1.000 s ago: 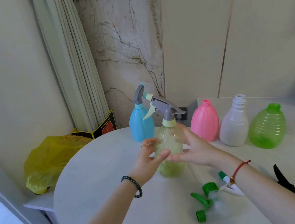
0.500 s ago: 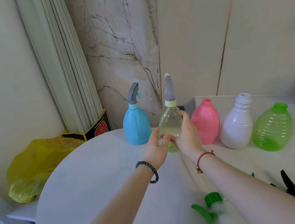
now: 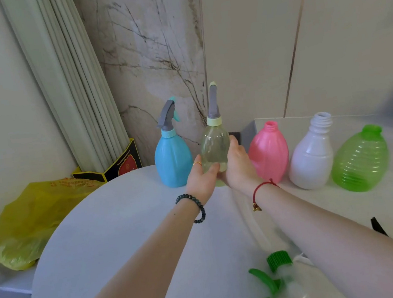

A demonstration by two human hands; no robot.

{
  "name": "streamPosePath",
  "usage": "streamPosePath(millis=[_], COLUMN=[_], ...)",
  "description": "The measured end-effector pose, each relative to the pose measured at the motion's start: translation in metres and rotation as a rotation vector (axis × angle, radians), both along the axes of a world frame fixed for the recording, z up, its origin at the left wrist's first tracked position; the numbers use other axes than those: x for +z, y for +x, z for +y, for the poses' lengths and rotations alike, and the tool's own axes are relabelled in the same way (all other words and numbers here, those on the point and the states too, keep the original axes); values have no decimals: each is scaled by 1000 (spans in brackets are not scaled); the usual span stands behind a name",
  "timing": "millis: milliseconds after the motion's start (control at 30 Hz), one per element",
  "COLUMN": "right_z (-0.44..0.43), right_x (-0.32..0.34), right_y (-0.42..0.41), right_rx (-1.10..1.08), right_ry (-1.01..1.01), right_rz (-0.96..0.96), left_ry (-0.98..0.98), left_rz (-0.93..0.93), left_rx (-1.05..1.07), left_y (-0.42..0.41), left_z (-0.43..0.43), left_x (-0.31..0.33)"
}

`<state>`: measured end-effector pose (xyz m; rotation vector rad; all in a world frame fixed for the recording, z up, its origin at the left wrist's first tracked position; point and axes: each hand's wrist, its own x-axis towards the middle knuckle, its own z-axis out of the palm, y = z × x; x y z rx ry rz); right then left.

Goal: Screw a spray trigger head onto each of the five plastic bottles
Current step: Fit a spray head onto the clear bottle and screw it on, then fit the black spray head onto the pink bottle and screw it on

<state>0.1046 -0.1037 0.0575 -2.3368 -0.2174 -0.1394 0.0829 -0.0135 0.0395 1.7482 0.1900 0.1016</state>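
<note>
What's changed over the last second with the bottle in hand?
Both hands, left hand and right hand, carried the clear yellowish bottle away from the person and into the row, between the blue bottle and the pink bottle. Both keep their grip. The other bottles and the green trigger head stayed put.
</note>
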Motion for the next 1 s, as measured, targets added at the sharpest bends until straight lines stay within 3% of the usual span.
streamPosePath(millis=[67,167,233,433,667,833,1000], right_z=[-13,-44,-63,-92,-95,-88,-57], right_x=[8,29,44,44,68,121,111], right_y=[0,4,10,31,8,-39,-89], right_rx=[51,-31,-117,-51,-110,-36,234], right_ry=[-50,-58,13,-215,-103,-159,-142], right_rz=[-24,-376,-492,-136,-316,-574,-454], left_ry=[0,-13,-34,-44,-35,-36,107], left_rz=[-2,13,8,13,24,-173,-353], left_rx=[0,-1,8,20,22,-48,-164], left_y=[-3,-10,-16,-41,-59,-77,-94], left_z=[1,2,3,-2,6,9,1], left_x=[-2,-6,-8,-14,-5,13,27])
